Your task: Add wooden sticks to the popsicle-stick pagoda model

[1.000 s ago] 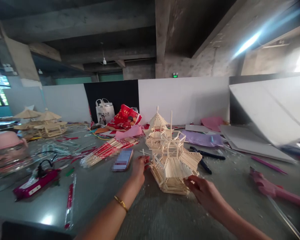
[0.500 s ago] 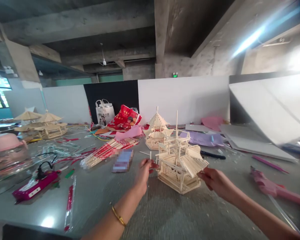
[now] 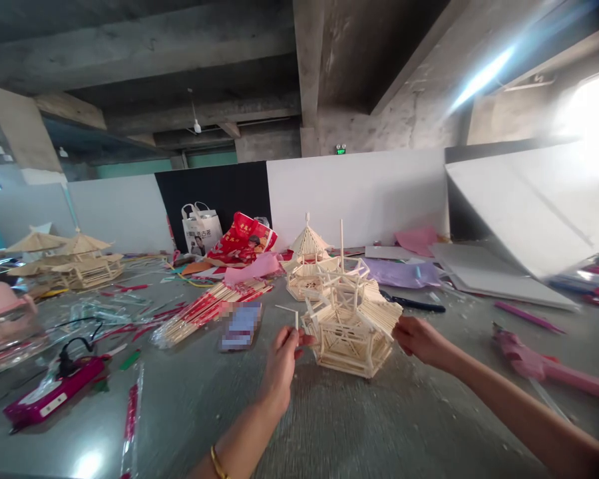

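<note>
A half-built pavilion model [image 3: 352, 356] made of pale wooden sticks stands on the grey table in front of me. One thin stick rises tall from its middle, and slatted roof panels slope from its right side. My right hand [image 3: 422, 340] pinches the outer edge of the right roof panel [image 3: 379, 314]. At the model's left, my left hand [image 3: 285, 359] is closed on a short wooden stick [image 3: 296, 320] that points up from the fingertips. Its index finger reaches close to the model's left side; whether it touches cannot be made out. Behind stands a pavilion with a pointed roof [image 3: 308, 243].
Left of my hands lie a phone [image 3: 240, 326], bundled sticks [image 3: 209, 309] and a magenta power strip [image 3: 54, 394]. A pink glue gun [image 3: 534, 362], a purple pen [image 3: 529, 317] and black-handled tool [image 3: 414, 304] lie right. More pavilion models [image 3: 82, 259] stand far left.
The model has turned on the table, so a flat side of its base now faces me instead of a corner. Both hands keep their holds. My view has shifted slightly right.
</note>
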`<act>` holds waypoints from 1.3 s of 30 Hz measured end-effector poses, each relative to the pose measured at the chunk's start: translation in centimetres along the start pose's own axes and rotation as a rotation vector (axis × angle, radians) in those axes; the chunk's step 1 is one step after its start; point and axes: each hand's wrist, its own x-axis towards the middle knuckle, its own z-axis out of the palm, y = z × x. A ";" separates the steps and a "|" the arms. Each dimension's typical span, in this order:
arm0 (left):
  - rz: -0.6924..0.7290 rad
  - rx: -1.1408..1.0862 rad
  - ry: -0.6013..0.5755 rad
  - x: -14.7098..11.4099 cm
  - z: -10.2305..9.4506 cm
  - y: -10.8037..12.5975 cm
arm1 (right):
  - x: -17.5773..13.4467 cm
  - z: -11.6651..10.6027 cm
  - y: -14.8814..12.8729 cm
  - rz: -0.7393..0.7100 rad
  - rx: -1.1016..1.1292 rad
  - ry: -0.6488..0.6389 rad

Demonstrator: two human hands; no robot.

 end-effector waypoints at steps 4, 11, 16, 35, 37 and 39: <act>-0.081 -0.017 0.072 1.8 -0.5 0.2 | -0.4 0.8 0.3 -0.034 0.025 0.049; -0.182 -0.059 0.128 5.3 0.4 -0.5 | -1.1 1.5 0.1 -0.037 0.071 0.125; -0.202 -0.099 0.102 5.7 1.6 -0.8 | -1.5 1.0 -0.4 -0.001 0.080 0.156; -0.254 -0.162 0.080 5.9 2.0 -0.7 | -0.7 2.0 -0.1 -0.003 0.095 0.211; -0.264 -0.165 0.071 5.8 2.0 -0.7 | -0.7 2.1 -0.2 0.001 0.099 0.210; -0.275 -0.169 0.064 5.7 2.1 -0.7 | -0.7 2.1 -0.3 0.007 0.104 0.215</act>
